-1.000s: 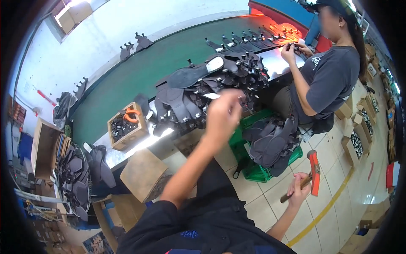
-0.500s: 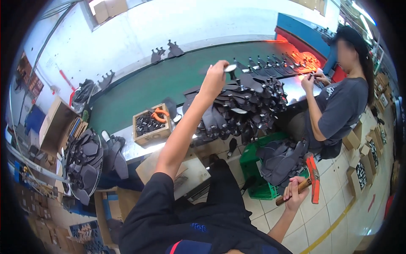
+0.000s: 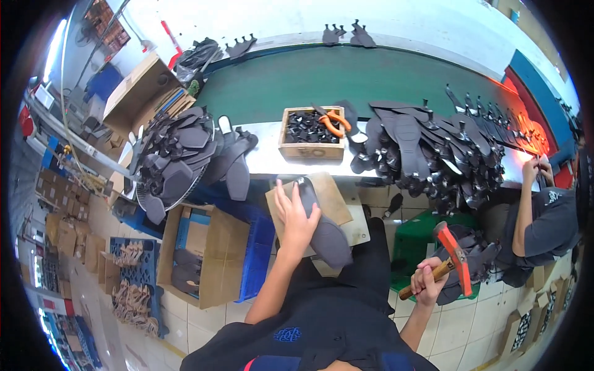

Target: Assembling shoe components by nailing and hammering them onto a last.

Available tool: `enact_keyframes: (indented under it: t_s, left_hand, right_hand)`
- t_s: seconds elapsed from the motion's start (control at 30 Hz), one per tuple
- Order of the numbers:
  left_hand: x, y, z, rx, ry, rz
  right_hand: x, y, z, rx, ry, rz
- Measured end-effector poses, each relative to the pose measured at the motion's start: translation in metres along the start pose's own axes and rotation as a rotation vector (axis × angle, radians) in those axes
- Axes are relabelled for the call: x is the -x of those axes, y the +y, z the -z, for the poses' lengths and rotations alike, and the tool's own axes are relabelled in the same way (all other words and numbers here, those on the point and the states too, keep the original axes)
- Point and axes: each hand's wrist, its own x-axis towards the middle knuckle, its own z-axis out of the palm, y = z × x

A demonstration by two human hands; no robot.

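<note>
Head view: left hand (image 3: 297, 224) on a dark sandal sole (image 3: 332, 240), fingers extended, thumb over its edge; cannot tell whether it grips. Sole lies slanted above a pale board (image 3: 357, 230), before the table (image 3: 265, 148). Right hand (image 3: 428, 284) clenched round the wooden handle of an orange-headed hammer (image 3: 459, 260), raised well apart from the sole.

The hammer handle (image 3: 443, 269) is smooth wood; the hammer head (image 3: 461, 271) is painted metal. The sole (image 3: 329, 238) has a matt finish. The bench ledge (image 3: 265, 159) is glossy metal; the carton (image 3: 218, 260), matt cardboard.
</note>
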Motion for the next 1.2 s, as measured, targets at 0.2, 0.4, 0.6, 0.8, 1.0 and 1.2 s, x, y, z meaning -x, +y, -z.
enact_keyframes:
  t_s: [0.2,0.4,0.6,0.8,1.0,1.2]
  left_hand:
    - [-0.066,-0.013,0.019,0.068,0.037,-0.131]
    - [-0.182,-0.046,-0.037,-0.215,-0.095,-0.229]
    - [-0.212,-0.029,-0.061,-0.75,-0.297,-0.544]
    - [-0.217,-0.048,-0.036,-0.37,-0.177,-0.495]
    - [-0.165,0.002,0.017,0.619,-0.35,0.011]
    - [-0.081,0.066,0.082,1.165,-0.368,0.217]
  right_hand:
    - [-0.032,0.009,-0.06,0.319,-0.089,-0.253]
    - [-0.031,0.029,-0.085,0.06,-0.137,-0.332]
    - [-0.041,0.031,-0.069,0.117,-0.071,-0.294]
    - [-0.058,0.024,-0.064,0.079,-0.099,-0.263]
    - [-0.087,0.004,-0.082,0.214,-0.091,-0.143]
    - [-0.12,-0.014,-0.13,0.154,-0.263,-0.062]
